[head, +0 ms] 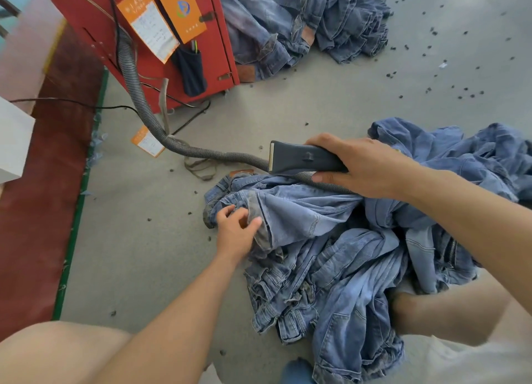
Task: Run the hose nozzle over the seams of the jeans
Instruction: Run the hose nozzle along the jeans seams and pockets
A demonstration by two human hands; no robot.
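Head view, looking down at a grey floor (pixel 316 101). Item one: right hand (pixel 359 167), fingers curled around the dark handle of a hose nozzle (pixel 302 159), which it holds level above the clothing with its flat pale mouth facing left. Item two: ribbed grey hose (pixel 135 75), running from a red cabinet (pixel 95 18) down across the floor, passing under the nozzle and on beneath the right hand. Item three: jeans (pixel 331 254), a crumpled heap of light blue denim on the floor directly below the nozzle, waistbands and belt loops showing at the near edge; the nozzle mouth appears just clear of the fabric. Item four: left hand (pixel 237 228), fingers bent and pinching a turned-back, grey-soiled fold of the jeans at the heap's left edge. Item five: second pile of jeans (pixel 302 21), darker, lying on the floor behind the cabinet, well apart from the first. Item six: orange paper tags (pixel 164 18) hanging on the cabinet face, with a dark fabric pouch (pixel 190 70) just below them; another orange tag (pixel 147 141) lies on the floor beside the hose. Item seven: small dark scraps (pixel 449 78) scattered over the floor at upper right. Item eight: red floor strip with a green edge (pixel 74 225) along the left. Bare knee at lower left.
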